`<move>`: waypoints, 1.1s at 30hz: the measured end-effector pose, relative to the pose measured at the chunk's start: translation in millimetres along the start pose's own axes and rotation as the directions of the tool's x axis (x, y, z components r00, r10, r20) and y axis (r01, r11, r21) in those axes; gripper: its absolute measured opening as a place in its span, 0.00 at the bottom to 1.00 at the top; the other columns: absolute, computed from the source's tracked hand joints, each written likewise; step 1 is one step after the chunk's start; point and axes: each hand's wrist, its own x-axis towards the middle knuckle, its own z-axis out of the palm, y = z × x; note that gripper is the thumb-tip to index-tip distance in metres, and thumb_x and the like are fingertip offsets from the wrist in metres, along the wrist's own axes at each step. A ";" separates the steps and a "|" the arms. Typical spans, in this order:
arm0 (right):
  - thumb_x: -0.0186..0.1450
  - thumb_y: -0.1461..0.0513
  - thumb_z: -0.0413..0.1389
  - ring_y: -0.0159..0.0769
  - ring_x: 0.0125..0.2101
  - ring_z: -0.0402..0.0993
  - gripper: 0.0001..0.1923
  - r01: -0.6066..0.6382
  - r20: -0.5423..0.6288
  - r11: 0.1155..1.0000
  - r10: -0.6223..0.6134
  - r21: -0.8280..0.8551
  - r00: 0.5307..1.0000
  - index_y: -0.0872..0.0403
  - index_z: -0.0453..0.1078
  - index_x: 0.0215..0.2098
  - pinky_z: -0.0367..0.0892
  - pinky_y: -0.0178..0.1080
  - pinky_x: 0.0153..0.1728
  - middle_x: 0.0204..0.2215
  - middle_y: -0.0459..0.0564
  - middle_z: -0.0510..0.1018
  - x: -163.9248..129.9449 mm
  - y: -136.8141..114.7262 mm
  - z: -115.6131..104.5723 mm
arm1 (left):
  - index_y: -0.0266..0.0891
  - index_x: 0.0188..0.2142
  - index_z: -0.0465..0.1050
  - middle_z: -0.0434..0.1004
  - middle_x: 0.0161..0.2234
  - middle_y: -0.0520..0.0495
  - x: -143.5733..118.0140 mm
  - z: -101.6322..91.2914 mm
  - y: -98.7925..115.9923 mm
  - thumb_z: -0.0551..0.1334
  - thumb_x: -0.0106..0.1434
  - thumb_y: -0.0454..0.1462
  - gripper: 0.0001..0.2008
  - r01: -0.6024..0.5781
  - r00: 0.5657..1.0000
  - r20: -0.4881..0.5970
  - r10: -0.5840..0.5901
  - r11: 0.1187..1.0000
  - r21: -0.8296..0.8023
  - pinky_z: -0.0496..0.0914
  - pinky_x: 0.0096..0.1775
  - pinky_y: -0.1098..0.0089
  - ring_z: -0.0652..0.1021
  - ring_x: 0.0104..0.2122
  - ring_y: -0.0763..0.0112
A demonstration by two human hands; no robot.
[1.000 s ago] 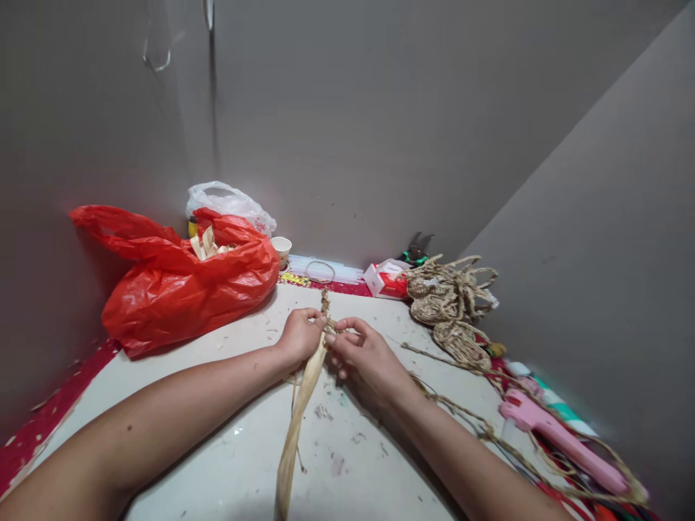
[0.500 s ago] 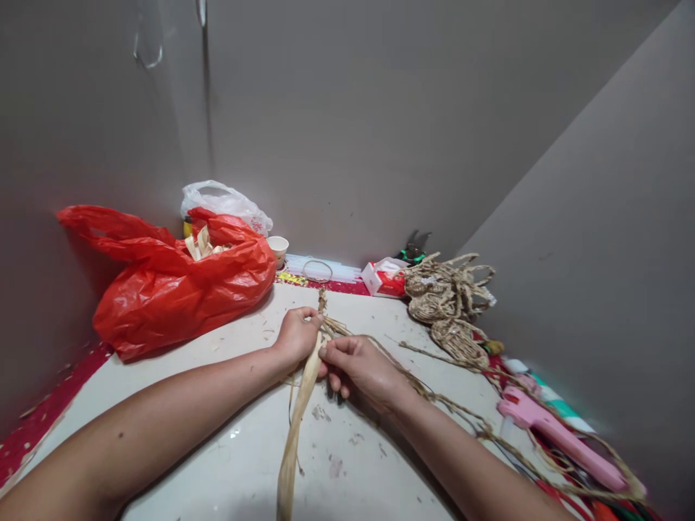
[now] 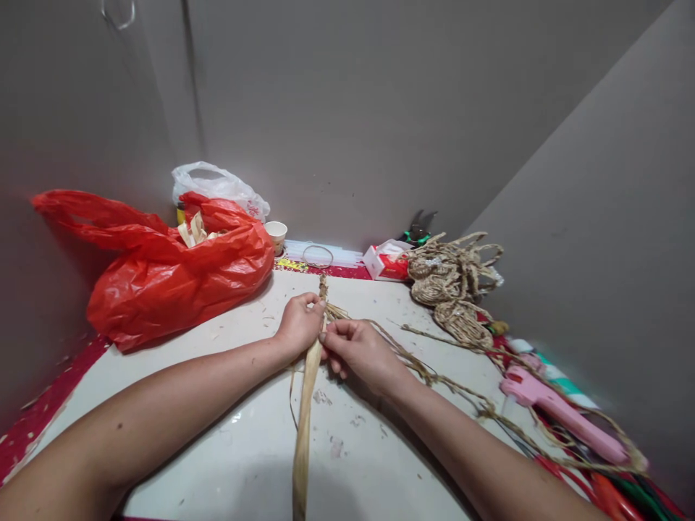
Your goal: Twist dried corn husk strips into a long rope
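Note:
A long pale dried husk strip (image 3: 304, 420) runs from the table's near edge up to my hands. My left hand (image 3: 297, 323) pinches it near its braided tip (image 3: 323, 288), which sticks up past the fingers. My right hand (image 3: 357, 347) grips the same strip just beside the left, fingers closed. A twisted straw cord (image 3: 434, 380) trails from my hands to the right across the white table (image 3: 217, 405).
A red plastic bag (image 3: 174, 271) holding husks lies at the left, with a white bag (image 3: 217, 184) and paper cup (image 3: 276, 233) behind. Coiled straw braids (image 3: 453, 289), a red-white box (image 3: 386, 262) and cutters (image 3: 417, 230) sit at the back right. A pink glue gun (image 3: 559, 412) lies far right.
My right hand dropped toward me and then came back up beside the left, regripping the strip. The view tilted slightly, so everything sits a little higher.

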 end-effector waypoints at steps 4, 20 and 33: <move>0.53 0.57 0.56 0.22 0.08 0.57 0.13 0.011 -0.033 0.999 -0.012 -0.054 0.999 0.56 0.62 0.16 0.53 0.26 0.10 0.08 0.41 0.66 -2.1 -2.9 1.5 | 0.38 0.25 0.63 0.59 0.12 0.58 2.0 0.6 -2.1 0.55 0.58 0.39 0.08 -0.006 1.000 -0.004 0.006 1.000 0.023 0.53 0.19 0.77 0.60 0.13 0.80; 0.55 0.62 0.50 0.26 0.10 0.59 0.12 0.155 -0.128 0.957 -0.190 -0.245 0.973 0.54 0.60 0.15 0.54 0.29 0.13 0.08 0.41 0.63 -3.4 -1.7 4.8 | 0.38 0.25 0.62 0.54 0.14 0.59 2.5 0.6 -1.5 0.55 0.59 0.38 0.08 -0.050 0.999 -0.008 0.051 0.996 0.068 0.54 0.22 0.76 0.57 0.15 0.80; 0.55 0.63 0.49 0.26 0.16 0.53 0.13 0.299 -0.148 0.793 -0.434 -0.532 0.889 0.54 0.56 0.14 0.51 0.31 0.19 0.12 0.42 0.59 -0.5 1.5 -3.8 | 0.37 0.25 0.63 0.56 0.16 0.58 2.7 1.1 -0.9 0.54 0.59 0.38 0.08 -0.094 0.996 0.012 0.093 0.993 0.069 0.55 0.24 0.76 0.58 0.18 0.79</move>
